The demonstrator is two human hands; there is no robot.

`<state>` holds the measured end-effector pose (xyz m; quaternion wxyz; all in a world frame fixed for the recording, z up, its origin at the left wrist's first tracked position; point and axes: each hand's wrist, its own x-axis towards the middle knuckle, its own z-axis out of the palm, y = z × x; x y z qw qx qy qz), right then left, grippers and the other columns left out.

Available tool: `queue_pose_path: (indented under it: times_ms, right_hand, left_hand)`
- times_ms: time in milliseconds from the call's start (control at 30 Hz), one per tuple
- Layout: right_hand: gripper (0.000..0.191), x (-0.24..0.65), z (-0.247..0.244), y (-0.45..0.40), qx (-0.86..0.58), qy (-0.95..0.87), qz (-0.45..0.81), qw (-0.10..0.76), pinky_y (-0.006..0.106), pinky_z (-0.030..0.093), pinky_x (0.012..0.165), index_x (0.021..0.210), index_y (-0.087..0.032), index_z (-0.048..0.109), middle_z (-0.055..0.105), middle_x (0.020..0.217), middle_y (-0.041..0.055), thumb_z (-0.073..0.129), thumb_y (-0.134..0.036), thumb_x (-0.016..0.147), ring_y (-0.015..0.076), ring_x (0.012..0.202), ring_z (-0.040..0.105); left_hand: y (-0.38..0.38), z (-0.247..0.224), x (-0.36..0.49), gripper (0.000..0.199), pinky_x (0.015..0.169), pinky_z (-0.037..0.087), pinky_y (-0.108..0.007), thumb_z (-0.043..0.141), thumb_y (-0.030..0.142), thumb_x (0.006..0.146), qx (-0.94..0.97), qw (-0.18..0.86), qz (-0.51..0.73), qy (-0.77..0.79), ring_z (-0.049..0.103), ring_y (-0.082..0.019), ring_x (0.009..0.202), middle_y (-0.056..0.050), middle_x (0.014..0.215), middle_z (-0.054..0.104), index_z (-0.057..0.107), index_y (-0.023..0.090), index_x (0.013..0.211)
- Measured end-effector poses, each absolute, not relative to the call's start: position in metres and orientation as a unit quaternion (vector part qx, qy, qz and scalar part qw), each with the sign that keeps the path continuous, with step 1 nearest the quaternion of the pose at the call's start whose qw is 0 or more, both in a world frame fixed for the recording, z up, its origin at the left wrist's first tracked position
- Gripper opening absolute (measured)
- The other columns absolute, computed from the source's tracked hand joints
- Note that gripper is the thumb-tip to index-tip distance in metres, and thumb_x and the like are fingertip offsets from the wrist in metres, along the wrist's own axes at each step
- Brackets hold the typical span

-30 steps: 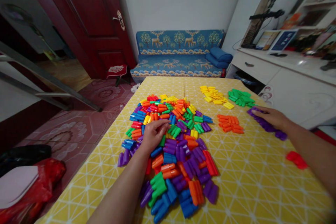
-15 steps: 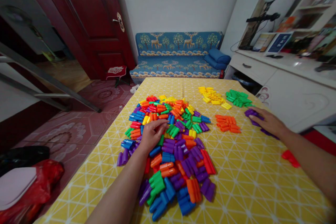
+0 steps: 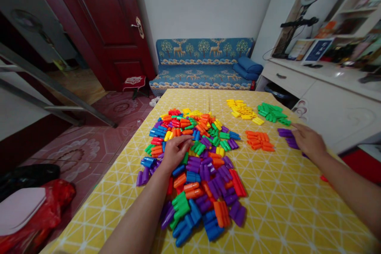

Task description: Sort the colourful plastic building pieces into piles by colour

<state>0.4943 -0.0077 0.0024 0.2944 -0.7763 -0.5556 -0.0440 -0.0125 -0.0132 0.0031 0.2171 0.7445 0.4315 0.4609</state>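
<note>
A mixed pile of plastic building pieces in several colours, shaped like joined tubes, covers the middle of the table. On its left part rests my left hand, fingers stretched out and thumb apart, beside green pieces and with no piece visibly held. My right hand is at the right, over a small group of purple pieces, fingers extended and apart from the thumb. It partly hides that group. Nearby lie sorted groups of orange pieces, green pieces and yellow pieces.
A yellow patterned cloth covers the table. A bit of a red piece shows beside my right forearm. Beyond the table stands a blue sofa; a white cabinet is at the right. A red stool stands by the door.
My right hand has let go of a purple piece, which now lies with the purple group, and has shifted slightly right. The left hand stays on the pile. The view has shifted slightly.
</note>
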Motion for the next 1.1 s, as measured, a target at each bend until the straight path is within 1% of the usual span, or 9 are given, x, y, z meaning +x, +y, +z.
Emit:
queue_pose_path:
  times_ms: [100,200,367,467,600,800,867,967,1100]
  right_hand:
    - [0.035,0.433,0.004,-0.012,-0.681,-0.633,-0.036,0.366,0.047,0.04,0.106,0.113,-0.014,0.063,0.062,0.125,0.0186,0.043,-0.034,0.092,0.0278,0.122,0.056]
    - [0.035,0.361,-0.003,-0.017,-0.602,-0.713,0.019,0.36,0.044,0.043,0.107,0.119,-0.023,0.062,0.063,0.127,0.0082,0.049,-0.037,0.09,0.0225,0.122,0.056]
    - [0.059,0.288,-0.016,-0.012,-0.57,-0.754,0.063,0.32,0.05,0.038,0.112,0.134,-0.025,0.056,0.052,0.142,0.0088,0.056,-0.018,0.075,0.0271,0.133,0.047]
    - [0.066,0.279,-0.02,-0.008,-0.6,-0.738,0.072,0.302,0.049,0.04,0.11,0.133,-0.022,0.056,0.055,0.138,0.0105,0.052,-0.011,0.068,0.0281,0.129,0.051]
    - [0.055,0.282,-0.025,-0.018,-0.601,-0.738,0.045,0.303,0.049,0.043,0.107,0.126,-0.017,0.058,0.06,0.129,0.0131,0.052,-0.012,0.072,0.0289,0.121,0.054]
    - [0.045,0.284,-0.026,-0.047,-0.604,-0.731,0.0,0.318,0.046,0.047,0.101,0.122,-0.022,0.058,0.062,0.119,0.0092,0.058,-0.022,0.077,0.027,0.114,0.057]
    - [0.04,0.283,-0.024,-0.052,-0.614,-0.729,-0.017,0.302,0.045,0.049,0.096,0.119,-0.023,0.06,0.063,0.113,0.0089,0.061,-0.03,0.08,0.0274,0.108,0.058]
    - [0.028,0.279,-0.02,-0.054,-0.63,-0.734,-0.054,0.248,0.045,0.05,0.087,0.103,-0.023,0.065,0.063,0.103,0.0092,0.065,-0.04,0.081,0.0289,0.101,0.058]
    - [0.025,0.276,-0.014,-0.054,-0.642,-0.726,-0.099,0.227,0.049,0.047,0.088,0.093,-0.023,0.066,0.061,0.115,0.0106,0.069,-0.042,0.078,0.033,0.107,0.055]
  left_hand:
    - [-0.013,0.002,-0.013,0.021,0.072,0.058,-0.026,0.057,0.027,0.09,0.742,0.222,0.46,0.435,0.074,-0.018,0.079,-0.004,0.087,0.078,0.074,0.019,0.101]
    - [-0.012,0.0,-0.013,0.021,0.07,0.058,-0.026,0.057,0.027,0.09,0.739,0.228,0.463,0.433,0.074,-0.018,0.078,-0.004,0.086,0.078,0.074,0.02,0.101]
    - [-0.012,0.0,-0.013,0.021,0.072,0.058,-0.026,0.057,0.028,0.091,0.737,0.227,0.471,0.429,0.073,-0.017,0.075,-0.003,0.083,0.078,0.074,0.02,0.101]
    - [-0.013,0.001,-0.012,0.021,0.071,0.058,-0.026,0.057,0.028,0.09,0.735,0.228,0.475,0.426,0.073,-0.017,0.074,-0.003,0.08,0.078,0.074,0.019,0.099]
    - [-0.013,0.002,-0.011,0.019,0.07,0.058,-0.026,0.059,0.028,0.089,0.734,0.23,0.474,0.427,0.074,-0.018,0.076,-0.004,0.083,0.078,0.074,0.02,0.098]
    - [-0.012,0.0,-0.012,0.02,0.071,0.057,-0.026,0.057,0.028,0.09,0.739,0.222,0.466,0.434,0.074,-0.017,0.076,-0.003,0.083,0.078,0.074,0.021,0.1]
    - [-0.012,0.0,-0.012,0.021,0.072,0.057,-0.026,0.057,0.028,0.091,0.74,0.222,0.465,0.432,0.074,-0.017,0.075,-0.003,0.083,0.078,0.074,0.021,0.1]
    - [-0.012,0.002,-0.012,0.02,0.072,0.057,-0.026,0.058,0.028,0.091,0.741,0.22,0.465,0.431,0.074,-0.017,0.076,-0.002,0.083,0.078,0.074,0.021,0.1]
    - [-0.013,0.004,-0.011,0.02,0.074,0.058,-0.027,0.058,0.027,0.09,0.74,0.221,0.466,0.432,0.074,-0.017,0.076,-0.003,0.083,0.078,0.074,0.02,0.1]
